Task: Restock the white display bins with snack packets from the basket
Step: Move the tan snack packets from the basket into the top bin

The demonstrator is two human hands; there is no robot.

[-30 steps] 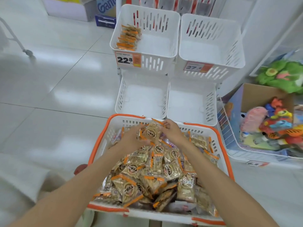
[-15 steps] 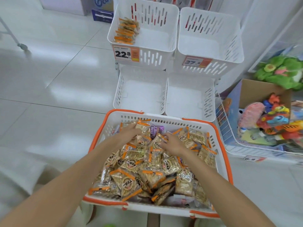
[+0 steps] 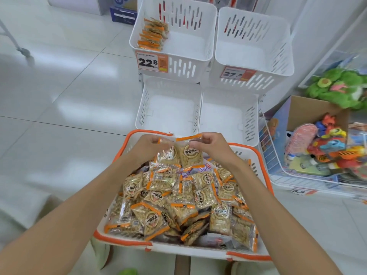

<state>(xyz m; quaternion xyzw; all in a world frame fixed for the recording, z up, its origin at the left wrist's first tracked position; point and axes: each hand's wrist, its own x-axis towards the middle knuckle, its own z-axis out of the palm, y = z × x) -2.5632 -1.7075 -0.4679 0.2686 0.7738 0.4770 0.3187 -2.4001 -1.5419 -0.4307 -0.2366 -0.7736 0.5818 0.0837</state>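
A white basket with an orange rim (image 3: 266,179) sits in front of me, heaped with clear snack packets (image 3: 178,199) edged in orange. Over its far end my left hand (image 3: 148,144) and my right hand (image 3: 210,144) each pinch the top of held snack packets (image 3: 181,154), which hang side by side. Beyond stand white display bins: the upper left bin (image 3: 188,62) holds a short row of packets (image 3: 152,37), the upper right bin (image 3: 254,54), lower left bin (image 3: 168,112) and lower right bin (image 3: 228,116) hold none.
Price tags reading 22.8 (image 3: 152,61) and 27.6 (image 3: 236,74) hang on the upper bins. A wire bin of toys (image 3: 325,153) and a green plush (image 3: 337,88) stand at the right. White tiled floor (image 3: 59,96) lies to the left.
Both hands dipped into the heap half a second ago and have since risen to the basket's far end, lifting packets by their top edges.
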